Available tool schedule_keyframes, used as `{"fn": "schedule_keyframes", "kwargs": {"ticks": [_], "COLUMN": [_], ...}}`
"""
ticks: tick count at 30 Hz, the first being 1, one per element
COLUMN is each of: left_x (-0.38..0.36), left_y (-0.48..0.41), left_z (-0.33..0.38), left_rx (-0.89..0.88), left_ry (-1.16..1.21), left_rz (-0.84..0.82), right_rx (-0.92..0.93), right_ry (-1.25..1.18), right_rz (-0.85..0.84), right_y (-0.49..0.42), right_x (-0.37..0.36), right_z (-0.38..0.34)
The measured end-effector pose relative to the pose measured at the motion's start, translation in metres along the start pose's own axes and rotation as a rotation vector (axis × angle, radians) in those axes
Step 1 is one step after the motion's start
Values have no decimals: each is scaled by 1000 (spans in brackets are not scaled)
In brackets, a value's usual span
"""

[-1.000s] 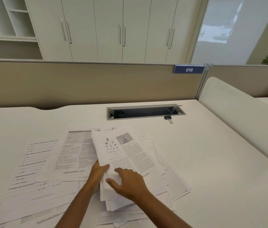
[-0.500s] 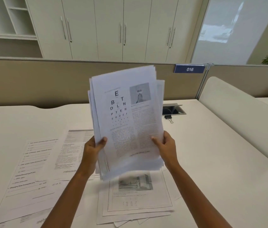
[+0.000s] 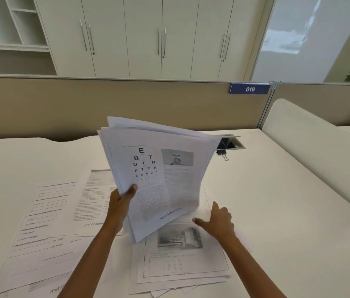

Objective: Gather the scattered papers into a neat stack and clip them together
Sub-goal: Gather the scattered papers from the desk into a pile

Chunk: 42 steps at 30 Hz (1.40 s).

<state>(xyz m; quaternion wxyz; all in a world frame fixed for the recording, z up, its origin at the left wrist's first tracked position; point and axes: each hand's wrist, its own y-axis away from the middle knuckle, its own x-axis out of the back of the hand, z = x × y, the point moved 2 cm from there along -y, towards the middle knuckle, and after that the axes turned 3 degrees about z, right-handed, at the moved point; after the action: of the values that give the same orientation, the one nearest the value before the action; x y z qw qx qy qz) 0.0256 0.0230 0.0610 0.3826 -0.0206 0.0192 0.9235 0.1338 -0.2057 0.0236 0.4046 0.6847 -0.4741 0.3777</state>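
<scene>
Spread across the near-left part of the tabletop (image 3: 277,211): loose printed sheets (image 3: 47,222), with a second small pile (image 3: 182,261) by the middle of the near edge. Above that pile, right hand (image 3: 219,222), fingers loosely spread and gripping nothing. Just left of it, left hand (image 3: 120,204), fingers and thumb pinching the lower left edge of a tilted sheaf of papers (image 3: 163,175) held clear of the tabletop, eye-chart page facing up. Farther back, towards the far edge, a black binder clip (image 3: 222,153) beside a cable slot (image 3: 232,143).
</scene>
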Motion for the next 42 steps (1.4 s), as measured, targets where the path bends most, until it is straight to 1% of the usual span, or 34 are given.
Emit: {"fn": "schedule_keyframes", "kwargs": {"ticks": [1,3,5,9,10,13,16,18,21,24,26,27,28,30,33,35,38,39,40,42], "left_x": [2,7,12,16,17,20,26,32,42,50,53,54,53,47,34,25,12,10,9,12], "left_y": [-3,-9,-12,-12,-11,-10,-13,-16,-20,-22,-21,-20,-18,-15,-8,-3,1,3,2,-1], "left_z": [-3,-6,-11,-20,-22,-25,-25,-26,-29,-35,-39,-41,-42,-44,-46,-44,-39,-39,-40,-43], "left_rx": [15,42,59,82,89,121,136,150,180,209,224,230,241,274,318,326,334,363,402,472], "left_ry": [0,8,22,72,90,134,136,129,124,119,120,123,126,143,155,139,112,125,137,142], "left_rz": [49,120,163,195,203,223,225,231,241,250,243,229,208,133,-28,-141,-287,-312,-303,-218], "right_rx": [-27,-50,-66,-67,-66,-95,-72,-26,70,99,68,42,26,62,144,175,195,182,167,142], "right_ry": [75,122,107,68,36,-168,-367,-453,-523,-616,-718,-795,-871,-959,-866,-783,-722,-712,-695,-625], "right_rz": [-19,-46,-60,-87,-97,-124,-74,68,452,804,929,932,886,689,427,299,120,74,54,76], "right_y": [2,4,4,3,2,-1,-4,-8,-10,-12,-14,-18,-22,-28,-28,-25,-22,-22,-22,-25], "right_x": [-2,-6,-7,-4,-4,-3,6,20,55,99,122,130,135,133,109,86,55,48,43,39], "right_z": [1,-1,-4,-10,-11,-10,-2,6,12,13,16,17,18,12,-5,-16,-26,-27,-27,-23]}}
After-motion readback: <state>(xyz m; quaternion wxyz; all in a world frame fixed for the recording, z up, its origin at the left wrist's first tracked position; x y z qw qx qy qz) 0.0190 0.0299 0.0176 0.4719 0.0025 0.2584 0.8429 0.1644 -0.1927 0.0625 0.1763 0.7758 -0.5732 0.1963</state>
